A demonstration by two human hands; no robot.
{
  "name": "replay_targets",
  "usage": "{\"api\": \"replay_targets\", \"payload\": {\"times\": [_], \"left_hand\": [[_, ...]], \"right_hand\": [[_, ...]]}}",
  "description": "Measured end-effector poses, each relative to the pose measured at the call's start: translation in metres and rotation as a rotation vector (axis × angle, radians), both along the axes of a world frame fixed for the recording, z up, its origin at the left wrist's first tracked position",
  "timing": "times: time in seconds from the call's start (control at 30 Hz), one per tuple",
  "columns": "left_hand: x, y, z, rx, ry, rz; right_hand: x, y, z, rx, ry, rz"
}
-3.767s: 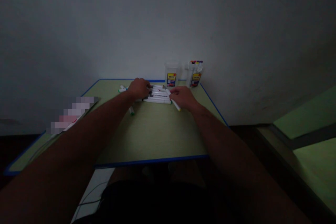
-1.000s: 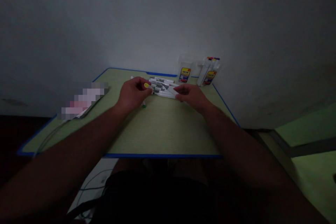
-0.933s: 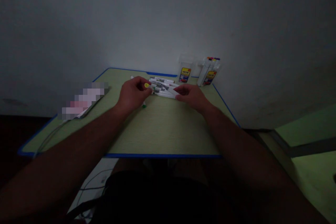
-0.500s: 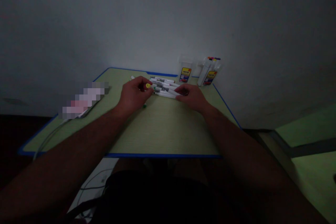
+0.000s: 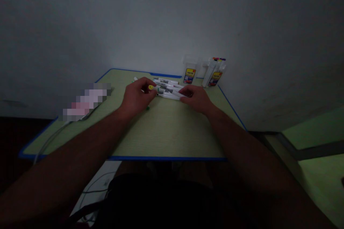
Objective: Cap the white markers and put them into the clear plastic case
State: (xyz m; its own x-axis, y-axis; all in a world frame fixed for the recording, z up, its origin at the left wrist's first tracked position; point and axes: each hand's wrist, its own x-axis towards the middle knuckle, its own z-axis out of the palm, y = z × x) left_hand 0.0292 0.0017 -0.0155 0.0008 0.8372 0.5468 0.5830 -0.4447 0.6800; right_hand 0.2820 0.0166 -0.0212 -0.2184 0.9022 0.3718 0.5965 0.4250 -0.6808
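Several white markers [image 5: 170, 83] lie in a loose pile between my two hands, near the back of the table. My left hand [image 5: 136, 96] curls at the pile's left end, its thumb and fingers closed around a marker with a yellow end [image 5: 151, 87]. On the right side, my right hand [image 5: 197, 99] pinches the end of a white marker [image 5: 176, 93] that slants over the others. The fingers partly cover both held markers. A green marker tip [image 5: 147, 107] shows beneath my left hand.
Against the wall stands a clear plastic case [image 5: 189, 73] with a yellow label. Beside it, a similar case [image 5: 215, 78] holds several upright markers. A blurred-out device [image 5: 87, 102] with a cable [image 5: 51, 139] lies on the left of the blue-edged table [image 5: 161, 136].
Almost nothing differs. Both hands keep their place and grip on the markers; the view has shifted very slightly.
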Motion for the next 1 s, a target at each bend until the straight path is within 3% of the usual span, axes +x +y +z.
{"api": "replay_targets", "payload": {"times": [1.0], "left_hand": [[0.0008, 0.0029, -0.0076, 0.019, -0.010, -0.172]], "right_hand": [[-0.0044, -0.0041, 0.0004, -0.026, -0.006, 0.044]]}}
